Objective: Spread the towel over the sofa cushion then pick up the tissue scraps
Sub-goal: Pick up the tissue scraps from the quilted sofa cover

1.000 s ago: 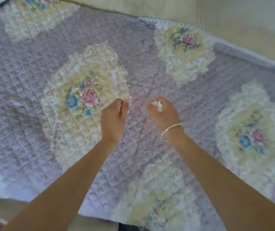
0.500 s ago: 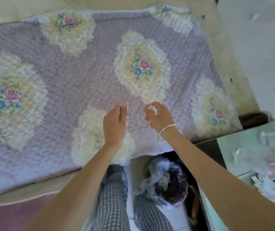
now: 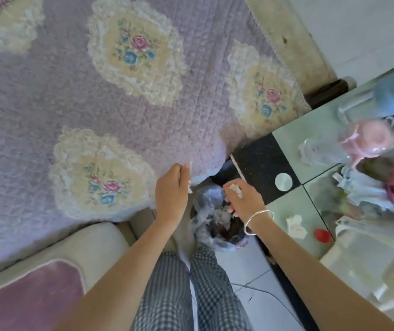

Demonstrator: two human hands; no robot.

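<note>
Tissue scraps point(image 3: 236, 188) sit pinched in the fingertips of the right hand point(image 3: 243, 199), which hangs directly above the lined waste bin point(image 3: 219, 218) on the floor. The left hand point(image 3: 172, 194) is also closed in a pinch, on a thin white sliver at its fingertips, and it sits at the bin's left rim, just off the front edge of the sofa. The towel point(image 3: 119, 111), lilac quilting with floral patches, already lies spread flat over the sofa cushion point(image 3: 90, 242).

To finish cleanly, each hand probably should be centred over the bin's open mouth before the fingers part, since such light paper may drift sideways; the left hand looks to need a small shift to the right first. The glass table point(image 3: 310, 130), crowded with cups and another crumpled tissue point(image 3: 295, 225), stands close on the right, and the person's own knees point(image 3: 191, 283) crowd the bin from below.
</note>
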